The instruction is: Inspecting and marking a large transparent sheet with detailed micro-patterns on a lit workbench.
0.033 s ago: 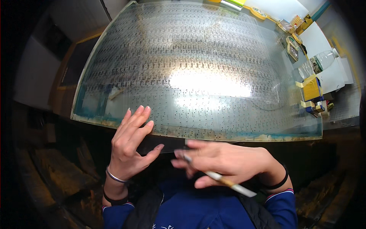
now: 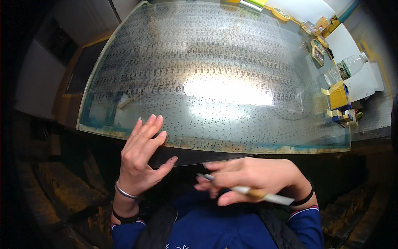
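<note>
My left hand (image 2: 143,149) lies with fingers stretched on the front left of a clear film sheet (image 2: 199,133) printed with rows of small dark marks. Its thumb is held apart, over the sheet's overhanging edge. The sheet rests on a framed glass table top (image 2: 298,148) that shines brightly in the middle. Below the front edge, my right hand (image 2: 253,178) is closed on a slim pen-like tool (image 2: 282,199) with a white and tan shaft. The tool's thin dark end points left, and its exact kind is unclear. Partly blurred, the right fingers are near the overhanging film.
Along the right side stand a yellow and blue box (image 2: 340,97), a clear plastic bottle (image 2: 352,65) and a small tin-like case (image 2: 318,54). A yellow tape roll (image 2: 281,14) lies at the back right. A dark panel (image 2: 83,68) stands left of the table.
My right hand has shifted slightly right with the pen-like tool, away from the left hand. More of the overhanging film edge shows between the hands. The left hand stays in place.
</note>
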`<state>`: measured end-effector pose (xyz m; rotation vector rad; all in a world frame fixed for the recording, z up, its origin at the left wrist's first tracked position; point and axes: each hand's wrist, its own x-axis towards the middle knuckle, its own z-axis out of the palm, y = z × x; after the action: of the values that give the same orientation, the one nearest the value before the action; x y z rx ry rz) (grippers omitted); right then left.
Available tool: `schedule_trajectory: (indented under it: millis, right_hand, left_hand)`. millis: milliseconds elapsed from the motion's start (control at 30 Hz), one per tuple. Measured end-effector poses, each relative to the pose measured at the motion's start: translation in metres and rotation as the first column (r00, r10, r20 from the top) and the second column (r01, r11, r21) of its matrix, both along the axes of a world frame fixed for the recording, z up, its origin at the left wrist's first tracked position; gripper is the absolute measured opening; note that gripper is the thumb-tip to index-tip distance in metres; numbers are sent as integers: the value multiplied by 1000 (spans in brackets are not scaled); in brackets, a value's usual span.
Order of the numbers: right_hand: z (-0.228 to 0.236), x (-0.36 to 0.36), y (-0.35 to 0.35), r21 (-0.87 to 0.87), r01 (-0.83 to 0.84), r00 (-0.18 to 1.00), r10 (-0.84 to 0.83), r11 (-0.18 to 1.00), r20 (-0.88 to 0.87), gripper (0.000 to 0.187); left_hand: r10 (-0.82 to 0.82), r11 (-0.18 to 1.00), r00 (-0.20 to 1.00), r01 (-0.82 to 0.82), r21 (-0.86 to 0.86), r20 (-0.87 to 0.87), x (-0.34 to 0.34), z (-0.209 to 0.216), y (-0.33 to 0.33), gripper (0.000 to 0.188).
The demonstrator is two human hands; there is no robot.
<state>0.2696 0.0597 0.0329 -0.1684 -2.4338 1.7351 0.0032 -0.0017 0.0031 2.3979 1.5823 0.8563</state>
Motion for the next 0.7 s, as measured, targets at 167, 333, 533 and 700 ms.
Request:
schedule_trajectory:
  millis: [167, 333, 533, 700]
  right_hand:
    - [8, 35, 10, -442, 490, 821, -569, 751, -56, 32]
    - [-18, 38, 34, 140, 899, 436, -876, 415, -204, 32]
    - [-11, 22, 14, 409, 541, 833, -536, 735, -139, 22]
    - [-6, 25, -19, -229, 15, 999, -7, 973, 34, 34]
  left_hand:
    - [1, 1000, 1000, -1, 8, 7, 1, -3, 0, 55]
    - [-7, 1000, 1000, 7, 1, 4, 2, -2, 0, 56]
    - [-20, 999, 1000, 21, -33, 5, 1, 2, 0, 60]
    - [-42, 998, 999, 41, -56, -8, -2, 3, -2, 67]
